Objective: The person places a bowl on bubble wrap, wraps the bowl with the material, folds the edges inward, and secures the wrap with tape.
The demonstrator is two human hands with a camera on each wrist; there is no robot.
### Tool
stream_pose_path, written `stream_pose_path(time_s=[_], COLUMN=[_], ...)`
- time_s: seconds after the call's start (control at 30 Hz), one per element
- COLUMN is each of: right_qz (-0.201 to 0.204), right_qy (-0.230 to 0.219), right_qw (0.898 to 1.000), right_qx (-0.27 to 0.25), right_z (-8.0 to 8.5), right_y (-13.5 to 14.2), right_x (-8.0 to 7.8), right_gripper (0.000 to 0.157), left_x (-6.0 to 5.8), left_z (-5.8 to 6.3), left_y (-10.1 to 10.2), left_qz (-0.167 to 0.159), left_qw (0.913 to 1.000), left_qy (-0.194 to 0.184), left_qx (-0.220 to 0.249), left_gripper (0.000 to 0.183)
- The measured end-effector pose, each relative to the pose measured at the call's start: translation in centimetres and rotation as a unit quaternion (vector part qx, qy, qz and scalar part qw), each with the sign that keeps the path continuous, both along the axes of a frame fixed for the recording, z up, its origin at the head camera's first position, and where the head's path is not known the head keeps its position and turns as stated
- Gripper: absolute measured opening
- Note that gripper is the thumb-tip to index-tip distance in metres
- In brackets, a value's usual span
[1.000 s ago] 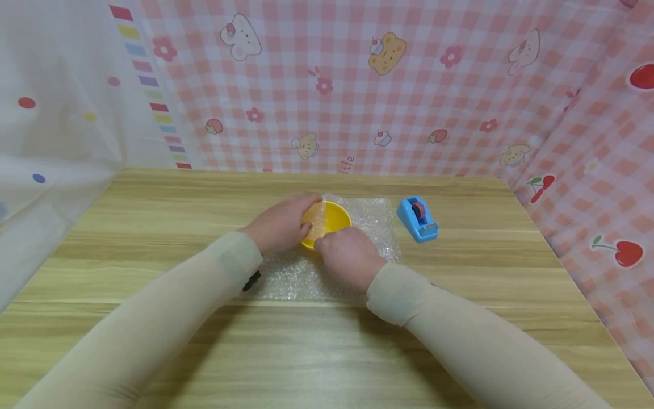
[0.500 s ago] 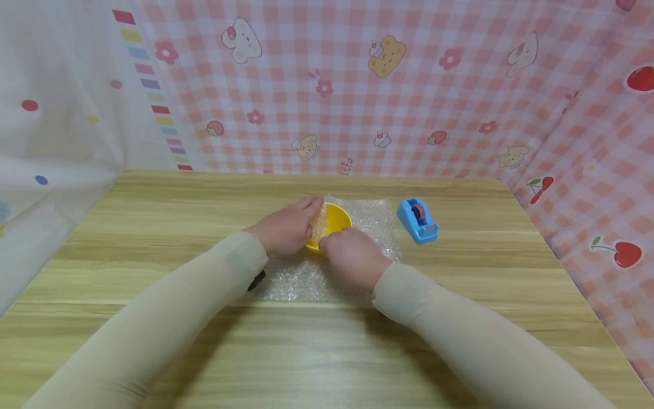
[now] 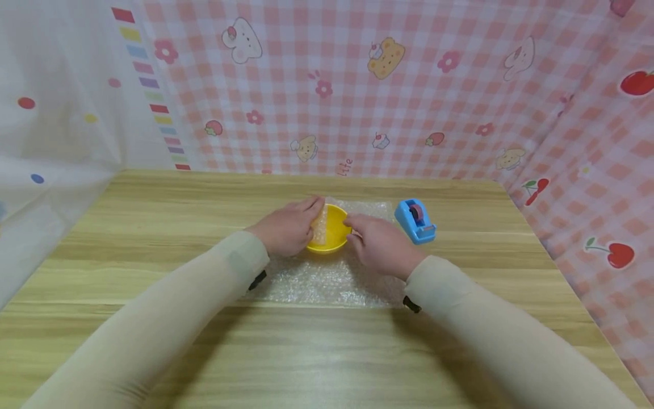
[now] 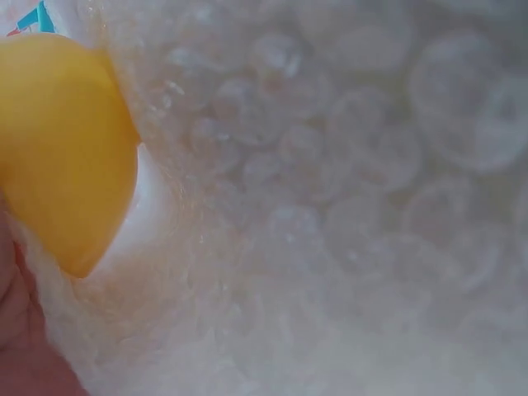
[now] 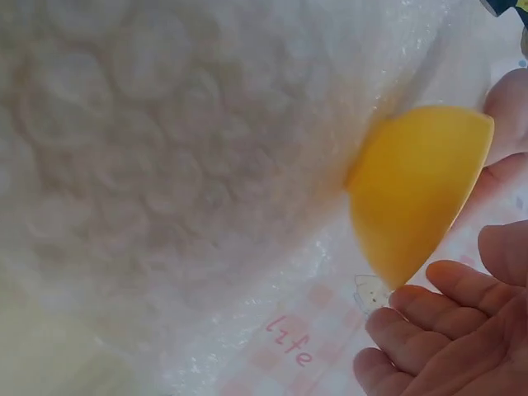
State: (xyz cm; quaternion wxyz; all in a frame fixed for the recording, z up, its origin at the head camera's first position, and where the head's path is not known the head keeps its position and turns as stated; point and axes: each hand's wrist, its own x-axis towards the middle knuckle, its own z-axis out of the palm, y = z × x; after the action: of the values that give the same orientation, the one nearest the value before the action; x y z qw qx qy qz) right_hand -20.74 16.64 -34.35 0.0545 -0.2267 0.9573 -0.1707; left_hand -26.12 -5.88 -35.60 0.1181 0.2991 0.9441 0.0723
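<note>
- Yellow bowl (image 3: 332, 230) sits on a sheet of clear bubble wrap (image 3: 327, 278), which lies flat on a light wooden desk (image 3: 153, 227), a little beyond the middle.
- Left hand (image 3: 286, 230) rests against the bowl's left side; its grip pinches a flap of the bubble wrap folded up over the left rim, so the flap covers part of the bowl's inside.
- Right hand (image 3: 380, 244) lies just right of the bowl, fingertips touching its right rim, fingers loosely extended and closed on nothing.
- In the right wrist view, the bowl (image 5: 417, 186) shows as a yellow curve against the bubble wrap (image 5: 148, 165), with the right hand's fingers (image 5: 429, 322) slightly bent just beside its edge.
- In the left wrist view, the bowl (image 4: 62, 153) fills the left edge and the bubble wrap (image 4: 346, 206) fills the rest, very close and blurred.
- Blue tape dispenser (image 3: 416, 220) stands on the desk just right of the bubble wrap, near the right hand but apart from it.
- Both forearms wear pale beige sleeves (image 3: 168, 318).
- Pink checked cloth with cartoon animals (image 3: 388, 85) hangs behind and to the right of the desk; a white dotted curtain (image 3: 56, 113) hangs at the left.
</note>
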Motion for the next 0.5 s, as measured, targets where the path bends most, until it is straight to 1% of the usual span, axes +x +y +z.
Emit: stream_pose_path(time_s=[0.1, 0.33, 0.5], right_qz=[-0.006, -0.015, -0.017], right_qy=[-0.016, -0.025, -0.032], right_qw=[1.000, 1.000, 0.999], right_qx=[0.012, 0.004, 0.008], right_z=[-0.13, -0.44, -0.41], right_y=[0.16, 0.16, 0.29], right_x=[-0.11, -0.06, -0.12], right_gripper=[0.047, 0.048, 0.048], left_x=[0.10, 0.41, 0.63], left_z=[0.06, -0.22, -0.35], left_y=[0.11, 0.29, 0.47], left_qz=[-0.001, 0.000, 0.008], left_qw=[1.0000, 0.9999, 0.9996], left_qy=[-0.002, -0.001, 0.006], left_qx=[0.003, 0.014, 0.025], left_gripper=[0.076, 0.106, 0.113])
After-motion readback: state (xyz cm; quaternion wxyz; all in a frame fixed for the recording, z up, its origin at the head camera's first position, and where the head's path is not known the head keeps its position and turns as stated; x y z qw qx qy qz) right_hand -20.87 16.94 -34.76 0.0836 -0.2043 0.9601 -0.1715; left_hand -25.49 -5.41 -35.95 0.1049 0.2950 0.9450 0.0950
